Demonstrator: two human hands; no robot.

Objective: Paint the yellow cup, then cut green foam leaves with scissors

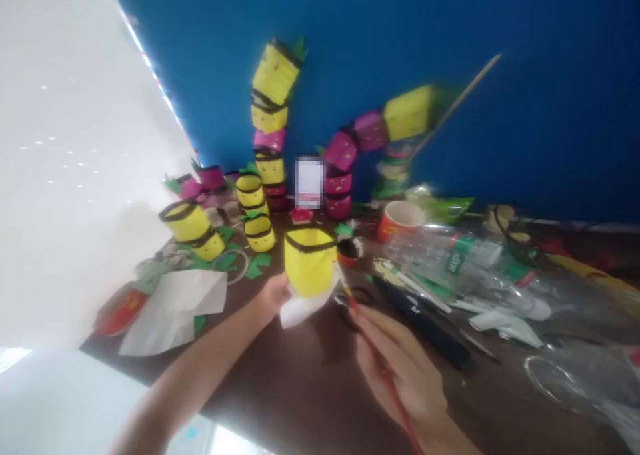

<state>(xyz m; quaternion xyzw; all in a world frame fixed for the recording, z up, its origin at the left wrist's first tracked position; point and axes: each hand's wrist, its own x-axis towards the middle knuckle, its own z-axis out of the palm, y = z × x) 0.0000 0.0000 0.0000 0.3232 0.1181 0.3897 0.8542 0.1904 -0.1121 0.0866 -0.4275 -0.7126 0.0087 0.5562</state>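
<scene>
A yellow cup (310,268) with a black band round its rim is held up above the brown table (280,382). My left hand (274,294) grips its lower left side, with a piece of white paper (299,310) under the cup. In my right hand (400,368) is a red-handled paintbrush (367,338), pinched between closed fingers. The brush tip is close to the cup's right side; whether they touch is unclear. A small pot of black paint (350,249) stands just behind the brush tip.
Yellow cups (259,234) and stacked magenta cups (339,183) stand at the back. White paper (175,308) and a tape ring (233,267) lie left. On the right are an orange paper cup (400,220), plastic bottles (465,258) and a dark blue tool (425,322).
</scene>
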